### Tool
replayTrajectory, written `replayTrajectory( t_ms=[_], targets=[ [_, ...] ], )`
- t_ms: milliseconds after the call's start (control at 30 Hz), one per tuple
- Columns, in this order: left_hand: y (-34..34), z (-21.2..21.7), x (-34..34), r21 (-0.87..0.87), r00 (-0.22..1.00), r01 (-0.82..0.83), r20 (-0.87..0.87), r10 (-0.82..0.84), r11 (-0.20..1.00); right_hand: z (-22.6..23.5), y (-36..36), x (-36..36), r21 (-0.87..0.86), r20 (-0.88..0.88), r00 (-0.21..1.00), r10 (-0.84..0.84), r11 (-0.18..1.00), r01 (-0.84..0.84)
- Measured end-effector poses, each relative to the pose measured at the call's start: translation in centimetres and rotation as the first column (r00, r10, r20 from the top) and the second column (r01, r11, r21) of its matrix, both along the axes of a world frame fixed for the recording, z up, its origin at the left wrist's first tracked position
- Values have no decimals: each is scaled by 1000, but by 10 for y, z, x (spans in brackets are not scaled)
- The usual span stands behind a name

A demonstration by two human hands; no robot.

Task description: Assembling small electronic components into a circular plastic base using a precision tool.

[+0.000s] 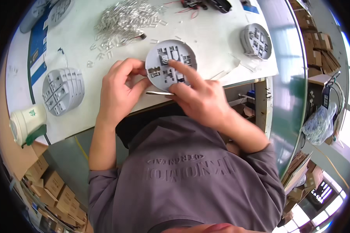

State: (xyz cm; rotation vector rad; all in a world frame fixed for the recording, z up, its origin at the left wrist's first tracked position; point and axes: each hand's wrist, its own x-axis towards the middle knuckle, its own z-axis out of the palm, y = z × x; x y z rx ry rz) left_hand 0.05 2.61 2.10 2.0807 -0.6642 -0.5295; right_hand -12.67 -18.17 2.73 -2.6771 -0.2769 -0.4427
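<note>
Bright, even daylight fills the scene, strongest from the windows (pixel 348 128) at the right edge, which blow out to white. The white table (pixel 214 27) reflects softly, with only faint shadows under the hands. Focus is sharp in the centre. Fisheye distortion bends the table edges, and a dark vignette rings the corners. The periphery looks smeared and soft.

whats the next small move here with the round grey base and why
Probably press down with the right hand: its index fingertip already rests on a small part near the middle of the round grey base, while the left hand steadies the rim. Whether the part is fully seated cannot be told. The tweezers lie unused beside it.
</note>
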Motion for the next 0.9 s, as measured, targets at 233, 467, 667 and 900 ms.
replayTrajectory(
  t_ms=[233,467,667,900],
  targets=[
    [-12,-7,-20,-286,977,-29,192,87,958,7,2,-13,582,58,990,-125,810,68],
    [-2,-14,-10,-37,864,33,504,-10,999,52,-143,-26,-42,-95,754,-650,760,649],
    [2,-14,-13,-114,863,-53,494,103,992,46,-186,-22,-50,-24,905,-425,904,424],
    [70,57,-5,-27,597,-131,796,101,991,-3,-244,-15,389,-222,941,-255,862,325]
  ],
)
